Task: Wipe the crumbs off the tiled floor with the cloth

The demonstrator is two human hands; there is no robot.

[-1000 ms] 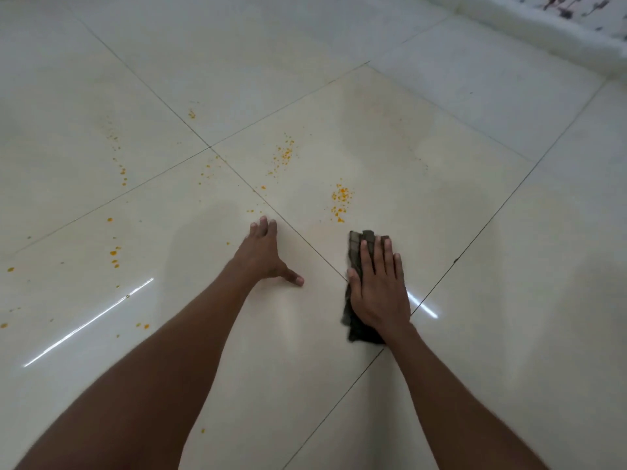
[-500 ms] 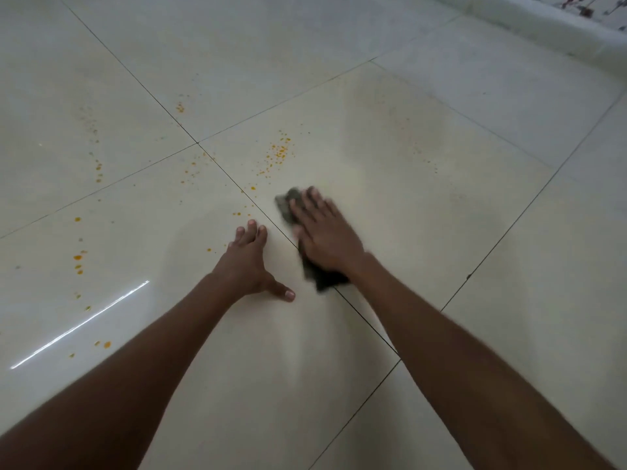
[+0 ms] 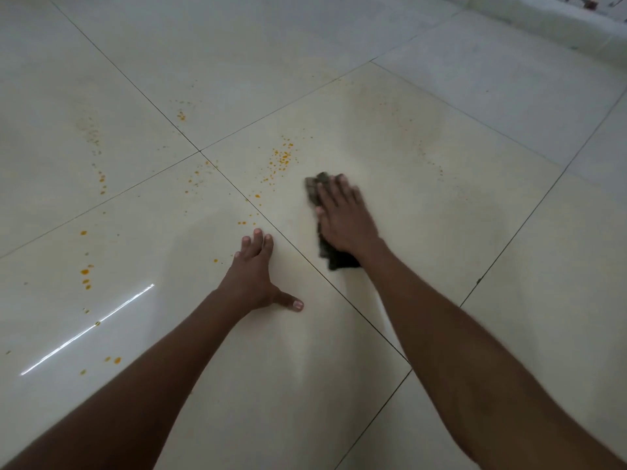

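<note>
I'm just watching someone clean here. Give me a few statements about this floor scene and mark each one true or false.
1. The right hand presses a dark cloth flat on the floor. True.
2. The left hand holds a second cloth. False: it is bare, resting flat on the tile with fingers spread.
3. Orange crumbs lie on the tile just beyond the cloth, to its left. True.
4. All the crumbs are on one tile. False: more specks lie on the tiles to the left, across the grout lines.
5. The cloth is bright white. False: it is dark, nearly black.
</note>
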